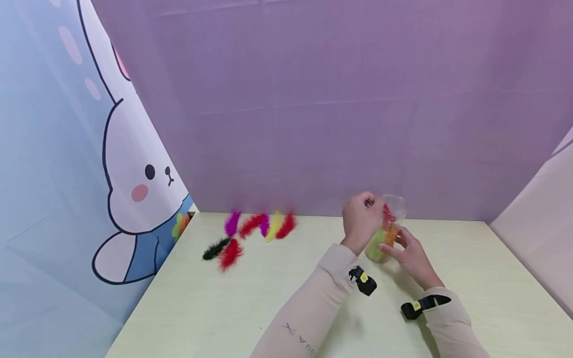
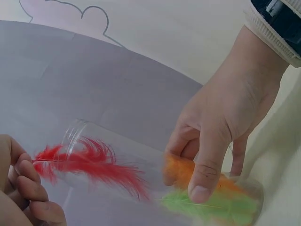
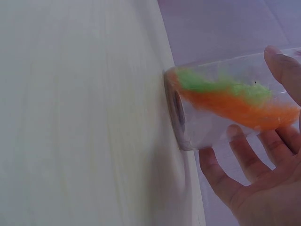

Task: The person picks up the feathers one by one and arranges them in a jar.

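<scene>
My left hand (image 1: 361,221) pinches a red feather (image 2: 94,165) by its quill end. In the left wrist view the feather hangs through the mouth of a tall clear plastic cup (image 1: 395,203), its tip well inside. Around the cup's lower part, my right hand (image 1: 414,256) grips with thumb on one side and fingers on the other. A green feather (image 2: 211,207) and an orange feather (image 3: 225,108) lie within the cup near its base. From the right wrist view, the cup's base appears to rest on the table, near its back edge.
On the table's (image 1: 277,293) left back part lie several loose feathers: a black one (image 1: 217,248), a yellow one (image 1: 274,226), red ones (image 1: 231,254) and purple ones (image 1: 232,223). A purple cloth (image 1: 313,124) hangs behind the table. A rabbit-print sheet (image 1: 130,189) hangs at left.
</scene>
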`<state>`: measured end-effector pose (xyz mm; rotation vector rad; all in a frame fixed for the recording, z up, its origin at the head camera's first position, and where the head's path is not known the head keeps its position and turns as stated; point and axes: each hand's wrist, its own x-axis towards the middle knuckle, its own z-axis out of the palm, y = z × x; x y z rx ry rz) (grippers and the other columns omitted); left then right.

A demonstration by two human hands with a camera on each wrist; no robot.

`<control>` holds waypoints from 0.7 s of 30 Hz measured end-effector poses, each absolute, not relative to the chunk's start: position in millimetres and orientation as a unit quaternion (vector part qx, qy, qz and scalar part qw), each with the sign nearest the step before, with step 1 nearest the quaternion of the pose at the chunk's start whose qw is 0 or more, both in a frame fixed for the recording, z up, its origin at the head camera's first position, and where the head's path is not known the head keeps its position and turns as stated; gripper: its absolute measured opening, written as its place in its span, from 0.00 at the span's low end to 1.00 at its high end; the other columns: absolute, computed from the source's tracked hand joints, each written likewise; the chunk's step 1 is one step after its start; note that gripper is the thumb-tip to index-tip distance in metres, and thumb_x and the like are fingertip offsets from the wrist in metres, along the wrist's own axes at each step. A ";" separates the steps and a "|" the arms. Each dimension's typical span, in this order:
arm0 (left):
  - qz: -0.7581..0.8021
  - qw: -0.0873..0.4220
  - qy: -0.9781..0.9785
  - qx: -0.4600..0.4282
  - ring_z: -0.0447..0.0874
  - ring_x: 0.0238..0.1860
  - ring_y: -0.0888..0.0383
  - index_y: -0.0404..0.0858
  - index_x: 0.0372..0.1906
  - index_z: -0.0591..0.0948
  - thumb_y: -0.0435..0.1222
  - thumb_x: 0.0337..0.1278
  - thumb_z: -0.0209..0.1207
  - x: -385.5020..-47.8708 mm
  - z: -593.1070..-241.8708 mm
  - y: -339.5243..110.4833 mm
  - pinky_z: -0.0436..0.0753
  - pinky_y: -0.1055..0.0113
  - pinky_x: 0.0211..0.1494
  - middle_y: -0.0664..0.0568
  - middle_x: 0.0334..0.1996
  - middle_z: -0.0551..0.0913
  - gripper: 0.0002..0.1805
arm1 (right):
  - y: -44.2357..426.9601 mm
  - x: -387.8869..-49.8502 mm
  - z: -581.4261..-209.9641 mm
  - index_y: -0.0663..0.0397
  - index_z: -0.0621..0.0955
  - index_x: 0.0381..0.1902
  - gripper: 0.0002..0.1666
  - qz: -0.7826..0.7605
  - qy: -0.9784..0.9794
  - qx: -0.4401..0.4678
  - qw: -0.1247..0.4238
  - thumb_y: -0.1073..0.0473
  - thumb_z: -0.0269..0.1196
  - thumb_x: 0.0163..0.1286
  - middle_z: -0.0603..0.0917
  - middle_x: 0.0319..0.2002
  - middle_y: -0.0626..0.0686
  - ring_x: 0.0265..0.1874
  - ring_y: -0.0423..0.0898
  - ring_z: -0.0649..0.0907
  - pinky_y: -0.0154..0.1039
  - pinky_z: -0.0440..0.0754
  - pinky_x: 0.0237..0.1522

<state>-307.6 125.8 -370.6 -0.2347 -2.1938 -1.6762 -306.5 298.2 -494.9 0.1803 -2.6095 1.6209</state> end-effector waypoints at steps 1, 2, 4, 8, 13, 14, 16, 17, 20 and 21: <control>-0.592 0.186 -0.780 -0.083 0.70 0.19 0.69 0.45 0.22 0.82 0.39 0.65 0.61 -308.2 -370.9 126.3 0.67 0.76 0.22 0.62 0.17 0.77 0.13 | 298.2 -306.6 -495.0 0.53 0.58 0.80 0.51 0.526 -0.848 0.060 0.034 0.45 0.69 0.69 0.66 0.75 0.67 0.74 0.70 0.66 0.76 0.62 0.67; -0.591 0.186 -0.780 -0.083 0.69 0.19 0.69 0.45 0.22 0.82 0.39 0.65 0.61 -308.8 -371.1 126.5 0.67 0.76 0.22 0.62 0.17 0.76 0.14 | 298.2 -306.6 -495.1 0.53 0.58 0.80 0.51 0.526 -0.848 0.061 0.035 0.45 0.69 0.69 0.66 0.75 0.67 0.74 0.70 0.66 0.76 0.62 0.67; -0.589 0.183 -0.782 -0.084 0.70 0.19 0.69 0.45 0.23 0.82 0.40 0.66 0.61 -309.7 -371.5 126.8 0.67 0.76 0.23 0.62 0.17 0.76 0.14 | 298.1 -306.6 -495.3 0.53 0.59 0.80 0.50 0.525 -0.848 0.063 0.038 0.45 0.69 0.69 0.67 0.74 0.67 0.74 0.70 0.66 0.75 0.62 0.67; -0.581 0.178 -0.790 -0.083 0.70 0.19 0.68 0.45 0.25 0.83 0.43 0.68 0.61 -310.3 -371.9 126.3 0.68 0.75 0.23 0.62 0.17 0.76 0.14 | 297.7 -306.9 -495.7 0.53 0.59 0.79 0.49 0.524 -0.848 0.066 0.042 0.46 0.69 0.69 0.67 0.74 0.67 0.73 0.70 0.67 0.75 0.63 0.67; -0.569 0.172 -0.800 -0.080 0.70 0.20 0.68 0.45 0.29 0.85 0.46 0.70 0.61 -311.7 -373.9 125.5 0.68 0.74 0.24 0.62 0.19 0.77 0.13 | 297.8 -307.1 -495.4 0.52 0.58 0.80 0.50 0.528 -0.846 0.066 0.038 0.46 0.69 0.69 0.67 0.75 0.66 0.74 0.69 0.66 0.76 0.63 0.67; -0.568 0.171 -0.801 -0.080 0.71 0.20 0.68 0.44 0.30 0.85 0.46 0.70 0.62 -312.3 -374.7 125.5 0.68 0.74 0.24 0.62 0.19 0.78 0.13 | 297.9 -307.1 -495.3 0.51 0.58 0.80 0.50 0.528 -0.846 0.065 0.037 0.45 0.69 0.69 0.66 0.75 0.66 0.74 0.70 0.66 0.76 0.63 0.67; -0.568 0.166 -0.802 -0.080 0.72 0.21 0.67 0.45 0.32 0.86 0.47 0.70 0.61 -313.2 -376.4 125.3 0.69 0.73 0.25 0.61 0.20 0.79 0.13 | 298.0 -307.3 -495.4 0.51 0.58 0.80 0.51 0.528 -0.846 0.064 0.034 0.45 0.69 0.69 0.66 0.75 0.66 0.74 0.70 0.66 0.76 0.62 0.67; -0.569 0.164 -0.802 -0.079 0.72 0.21 0.67 0.45 0.32 0.86 0.47 0.70 0.61 -313.4 -377.0 124.9 0.69 0.73 0.25 0.61 0.20 0.79 0.13 | 297.9 -307.3 -495.4 0.51 0.58 0.80 0.51 0.527 -0.847 0.062 0.032 0.45 0.69 0.69 0.65 0.76 0.66 0.74 0.70 0.66 0.77 0.62 0.67; -0.571 0.155 -0.802 -0.077 0.73 0.22 0.67 0.45 0.34 0.86 0.48 0.71 0.60 -314.0 -378.7 123.0 0.71 0.72 0.26 0.61 0.22 0.80 0.13 | 297.6 -308.1 -495.6 0.51 0.58 0.80 0.51 0.526 -0.848 0.060 0.029 0.45 0.69 0.69 0.65 0.76 0.66 0.74 0.70 0.65 0.77 0.62 0.67; -0.573 0.152 -0.802 -0.075 0.73 0.22 0.67 0.46 0.35 0.86 0.49 0.71 0.60 -314.2 -379.1 122.1 0.71 0.72 0.26 0.61 0.22 0.80 0.13 | 297.6 -308.4 -495.7 0.51 0.57 0.80 0.51 0.526 -0.848 0.059 0.028 0.45 0.69 0.69 0.65 0.76 0.66 0.74 0.70 0.65 0.77 0.62 0.67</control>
